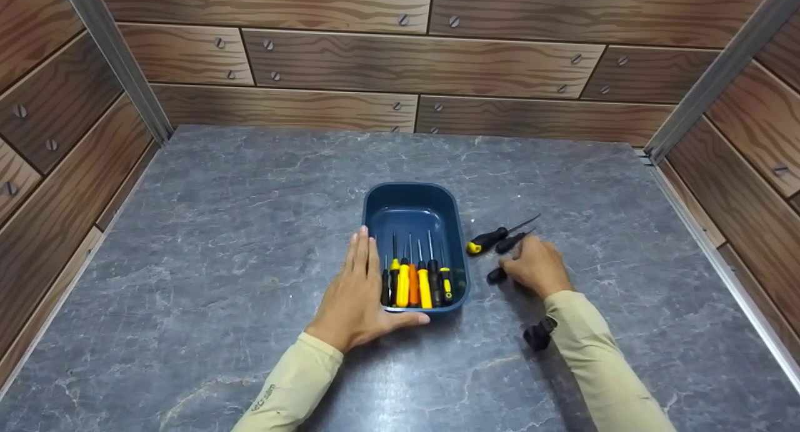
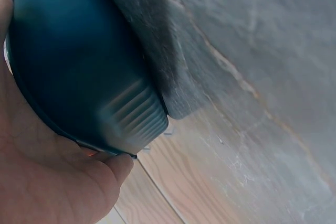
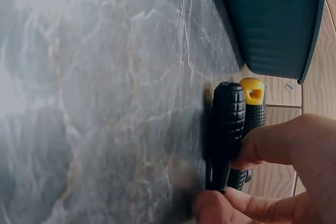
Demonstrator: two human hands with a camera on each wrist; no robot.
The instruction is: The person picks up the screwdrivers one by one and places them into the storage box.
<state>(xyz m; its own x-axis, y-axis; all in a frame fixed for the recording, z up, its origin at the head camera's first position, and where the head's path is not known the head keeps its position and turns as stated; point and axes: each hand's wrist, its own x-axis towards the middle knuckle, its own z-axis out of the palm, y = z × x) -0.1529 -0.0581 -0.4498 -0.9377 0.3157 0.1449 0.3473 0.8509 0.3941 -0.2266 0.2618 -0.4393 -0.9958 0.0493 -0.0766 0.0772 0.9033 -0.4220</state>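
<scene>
My left hand [image 1: 350, 304] lies along the left side of a dark blue plastic bin [image 1: 412, 195], fingers straight and thumb stretched across its near end. In the left wrist view the palm meets the rim of the bin [image 2: 79, 51]. Several screwdrivers with yellow [image 1: 403, 285], orange [image 1: 414, 288] and black handles lie side by side in its near half, tips pointing away. Right of the bin, my right hand [image 1: 539, 268] pinches a black-handled screwdriver [image 3: 228, 119] near the table between thumb and fingers; its shaft is hidden by the hand.
Just beyond the right hand lie a black screwdriver with a yellow end [image 1: 489, 239] and another black screwdriver [image 1: 509, 242]. The grey marbled tabletop [image 1: 250, 200] is bounded by wood-patterned walls [image 1: 425, 63]. A dark device [image 1: 539, 335] hangs at the right wrist.
</scene>
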